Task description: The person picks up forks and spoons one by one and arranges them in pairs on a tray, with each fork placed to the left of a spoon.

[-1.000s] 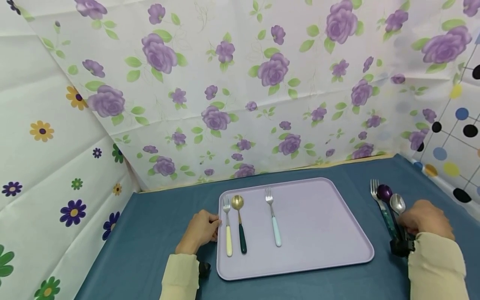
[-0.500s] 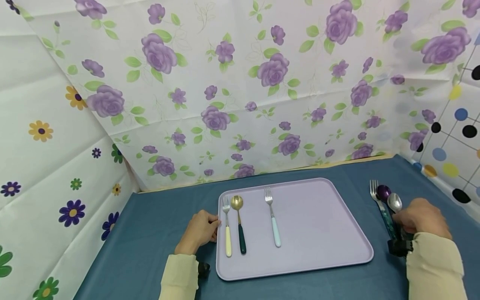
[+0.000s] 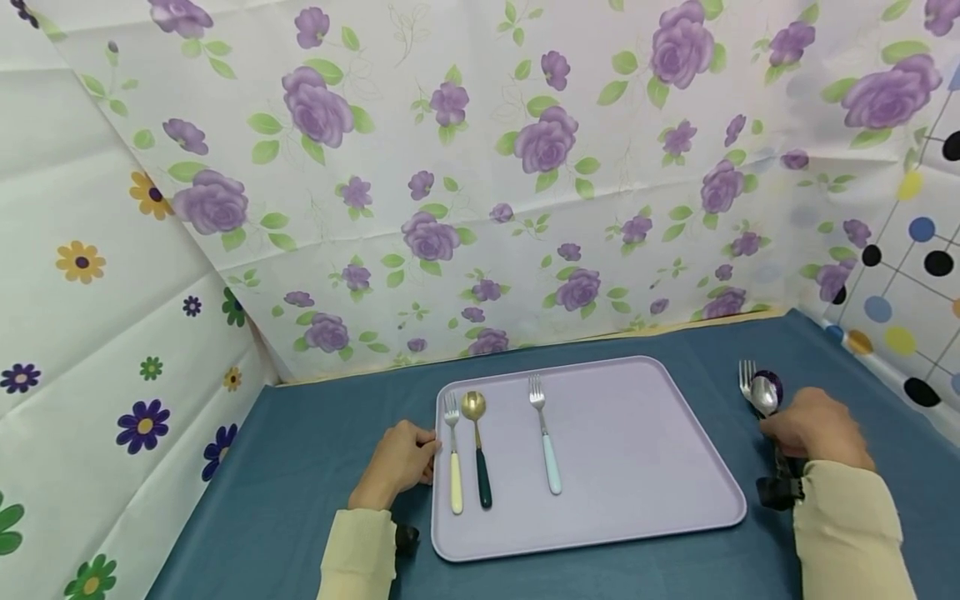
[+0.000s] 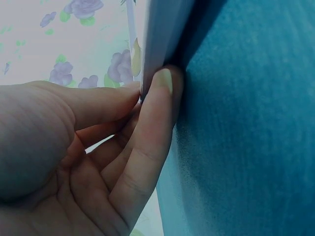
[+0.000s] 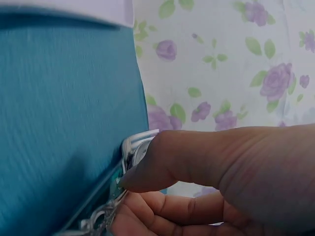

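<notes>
My left hand [image 3: 397, 458] pinches the left rim of a lilac tray [image 3: 630, 450]; the left wrist view shows thumb and fingers on either side of the tray edge [image 4: 160, 44]. On the tray lie a yellow-handled fork [image 3: 456, 483], a gold spoon with a dark green handle [image 3: 483, 479] and a light blue-handled fork [image 3: 551, 462]. Right of the tray, my right hand [image 3: 821, 429] pinches a silver spoon [image 3: 764, 395] by its handle, mostly hidden. Its bowl overlaps a purple spoon [image 3: 777, 382] and is beside a fork [image 3: 746, 377], whose handle is largely covered.
Blue cloth [image 3: 315, 467] covers the table. A floral sheet [image 3: 480, 167] rises behind it. Other patterned sheets stand at the left [image 3: 97, 333] and the right [image 3: 900, 292]. Dark wrist cameras sit on both wrists.
My right hand has shifted left with the silver spoon, whose bowl now overlaps the purple spoon instead of lying to its right. The left hand and the tray have stayed put.
</notes>
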Motion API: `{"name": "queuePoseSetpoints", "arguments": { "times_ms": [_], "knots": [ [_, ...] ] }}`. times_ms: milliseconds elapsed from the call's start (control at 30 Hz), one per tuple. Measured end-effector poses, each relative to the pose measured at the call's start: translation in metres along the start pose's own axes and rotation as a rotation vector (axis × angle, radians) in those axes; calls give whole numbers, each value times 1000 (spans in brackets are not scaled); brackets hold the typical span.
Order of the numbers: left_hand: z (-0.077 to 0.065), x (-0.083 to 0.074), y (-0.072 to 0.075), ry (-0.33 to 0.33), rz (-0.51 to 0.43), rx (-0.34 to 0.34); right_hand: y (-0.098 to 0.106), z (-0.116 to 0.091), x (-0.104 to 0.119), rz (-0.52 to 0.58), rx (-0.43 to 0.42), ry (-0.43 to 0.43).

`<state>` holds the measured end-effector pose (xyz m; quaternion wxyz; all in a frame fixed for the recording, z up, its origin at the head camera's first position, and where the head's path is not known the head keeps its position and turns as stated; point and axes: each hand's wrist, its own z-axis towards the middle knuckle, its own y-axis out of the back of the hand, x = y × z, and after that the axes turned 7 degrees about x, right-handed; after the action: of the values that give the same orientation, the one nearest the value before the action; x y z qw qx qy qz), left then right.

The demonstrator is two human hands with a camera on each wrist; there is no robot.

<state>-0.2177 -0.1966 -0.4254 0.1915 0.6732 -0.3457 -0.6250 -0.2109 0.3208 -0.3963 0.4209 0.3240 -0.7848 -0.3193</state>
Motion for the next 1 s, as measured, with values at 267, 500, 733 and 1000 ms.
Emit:
{"name": "queuePoseSetpoints", "arguments": {
  "times_ms": [267,500,733,1000],
  "knots": [
    [-1,3,2,3,5,0,-11,4,12,-5,-17,64],
    [0,2,1,23,6,6,-12,2,21,-8,-25,87],
    [3,-2,0,12,-3,2,-11,-1,25,-1,-25,98],
    [1,-2,0,15,-3,4,-15,-1,28,-5,-28,150]
  ]
}}
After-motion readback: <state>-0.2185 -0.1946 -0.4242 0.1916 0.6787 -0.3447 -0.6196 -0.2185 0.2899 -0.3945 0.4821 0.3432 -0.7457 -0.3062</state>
